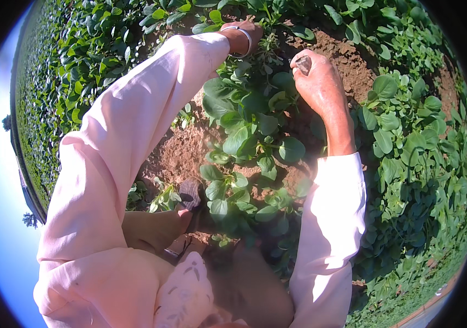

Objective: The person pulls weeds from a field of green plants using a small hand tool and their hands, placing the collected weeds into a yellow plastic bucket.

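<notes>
The narrow-leaved plant (269,48) lies between my two hands, just to the right of my left hand (249,30) and a little left of my right hand (315,76), so I judge the left to be the nearer of the two. Its thin stems look to run roughly toward and away from me, though broad-leaved plants (239,123) crowd its near end and I can't make out its base. My left arm comes up from the lower left with the elbow bent outward, the pink sleeve (129,104) slanting to the right, the pale bangle (251,42) round the wrist; my fingers there are mostly hidden, so whether that grip is apart or together I cannot tell. My right forearm rises almost straight, hand bent leftward at the wrist, back of it uppermost, beside bare soil (349,61). That grip is clamped on a small grey-brown piece (303,64), of which only one end shows above my curled fingers; which way the rest of it runs, I can't say.
</notes>
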Demonstrator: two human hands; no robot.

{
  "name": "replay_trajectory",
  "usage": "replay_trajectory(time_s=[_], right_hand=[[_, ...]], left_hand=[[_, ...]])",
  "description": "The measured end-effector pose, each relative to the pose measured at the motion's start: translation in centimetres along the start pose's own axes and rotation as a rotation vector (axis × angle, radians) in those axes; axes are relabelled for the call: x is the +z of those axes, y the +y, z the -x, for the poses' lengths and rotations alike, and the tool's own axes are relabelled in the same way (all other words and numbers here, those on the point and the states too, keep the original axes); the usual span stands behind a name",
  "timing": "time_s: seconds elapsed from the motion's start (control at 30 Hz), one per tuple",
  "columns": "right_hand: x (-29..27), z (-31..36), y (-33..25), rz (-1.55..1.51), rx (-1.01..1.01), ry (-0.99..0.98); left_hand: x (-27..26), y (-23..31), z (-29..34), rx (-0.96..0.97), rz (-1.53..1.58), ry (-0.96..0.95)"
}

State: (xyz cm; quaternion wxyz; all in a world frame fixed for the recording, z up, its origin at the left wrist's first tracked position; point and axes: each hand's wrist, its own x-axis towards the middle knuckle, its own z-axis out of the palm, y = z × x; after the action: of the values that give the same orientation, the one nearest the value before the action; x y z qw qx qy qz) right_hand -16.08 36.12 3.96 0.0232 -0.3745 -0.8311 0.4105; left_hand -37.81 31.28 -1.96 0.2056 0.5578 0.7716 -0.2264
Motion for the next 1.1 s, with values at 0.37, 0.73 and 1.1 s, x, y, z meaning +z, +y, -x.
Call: replay_trajectory(time_s=[0.37,0.73,1.1], right_hand=[[3.2,-1.1,-1.0,0.033,-0.073,0.090],[3.0,4.3,3.0,-0.296,0.109,0.164],[1.7,2.1,-1.6,-0.074,-0.104,0.070]], left_hand=[[9.6,-5.5,-9.1,-0.191,0.391,0.210],[7.7,-7.4,2.2,0.006,2.120,0.174],[10.7,-19.1,-0.8,-0.098,1.005,0.439]])
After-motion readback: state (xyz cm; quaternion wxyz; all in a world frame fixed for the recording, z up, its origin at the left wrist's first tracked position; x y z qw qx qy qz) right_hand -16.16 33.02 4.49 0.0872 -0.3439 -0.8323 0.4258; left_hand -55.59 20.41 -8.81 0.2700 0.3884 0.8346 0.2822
